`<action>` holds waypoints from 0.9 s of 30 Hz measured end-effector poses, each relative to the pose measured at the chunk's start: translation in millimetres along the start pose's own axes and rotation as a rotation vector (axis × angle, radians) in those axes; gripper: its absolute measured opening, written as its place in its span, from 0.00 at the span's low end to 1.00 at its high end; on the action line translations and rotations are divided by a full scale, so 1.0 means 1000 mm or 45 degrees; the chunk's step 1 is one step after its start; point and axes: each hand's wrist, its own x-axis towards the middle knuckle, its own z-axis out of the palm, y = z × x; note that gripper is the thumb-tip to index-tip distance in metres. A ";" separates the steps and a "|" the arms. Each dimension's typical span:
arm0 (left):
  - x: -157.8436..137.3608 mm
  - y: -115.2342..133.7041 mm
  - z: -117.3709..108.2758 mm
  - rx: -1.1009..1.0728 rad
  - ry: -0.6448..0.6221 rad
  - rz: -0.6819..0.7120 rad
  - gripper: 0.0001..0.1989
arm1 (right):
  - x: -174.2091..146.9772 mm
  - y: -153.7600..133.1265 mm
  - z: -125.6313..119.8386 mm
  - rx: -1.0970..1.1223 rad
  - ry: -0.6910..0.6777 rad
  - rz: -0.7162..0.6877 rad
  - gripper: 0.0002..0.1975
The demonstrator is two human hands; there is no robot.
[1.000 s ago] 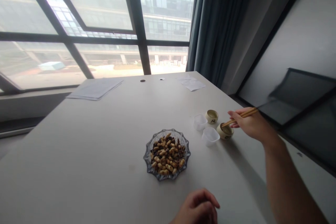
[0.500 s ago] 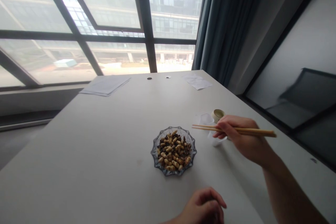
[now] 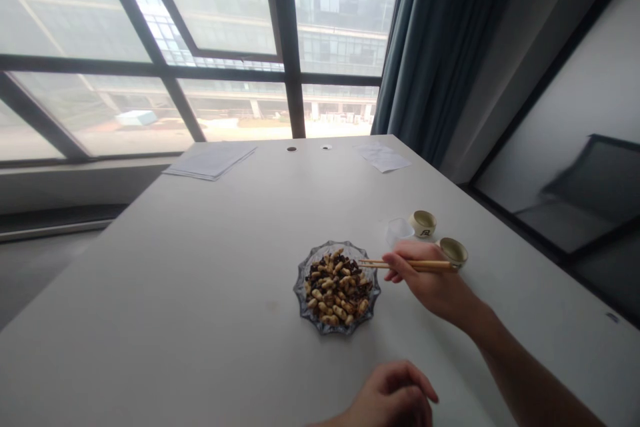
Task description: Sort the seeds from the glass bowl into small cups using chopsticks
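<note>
My right hand [image 3: 425,280] grips a pair of wooden chopsticks [image 3: 425,265]. Their tips reach over the right rim of a scalloped glass bowl [image 3: 303,303], with nothing visible between them. Peanuts in their shells [image 3: 340,312] fill the bowl, mixed with small dark pieces I cannot identify. My left hand [image 3: 395,392] rests on the table in front of the bowl, fingers loosely curled in and no object showing in them. Beyond my right hand are a clear plastic cup [image 3: 399,231] and two small pale green cups [image 3: 424,223], the nearer one partly hidden by the hand.
The white table [image 3: 200,280] runs toward a large window. A stack of paper [image 3: 213,160] lies at its far left and loose sheets [image 3: 384,157] at its far right. A dark curtain [image 3: 425,47] hangs behind the far right corner.
My right hand has moved left and slightly toward me, bringing the chopstick tips over the bowl's edge. The pale green cups show more fully. My left hand stays beside the bowl.
</note>
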 end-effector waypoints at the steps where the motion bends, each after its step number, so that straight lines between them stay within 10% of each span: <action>1: 0.000 0.000 0.000 0.001 0.001 -0.001 0.27 | 0.001 0.000 0.001 0.013 -0.001 -0.003 0.24; 27: -0.001 -0.002 -0.003 0.005 -0.013 0.024 0.27 | 0.002 0.007 0.016 -0.098 0.034 -0.165 0.24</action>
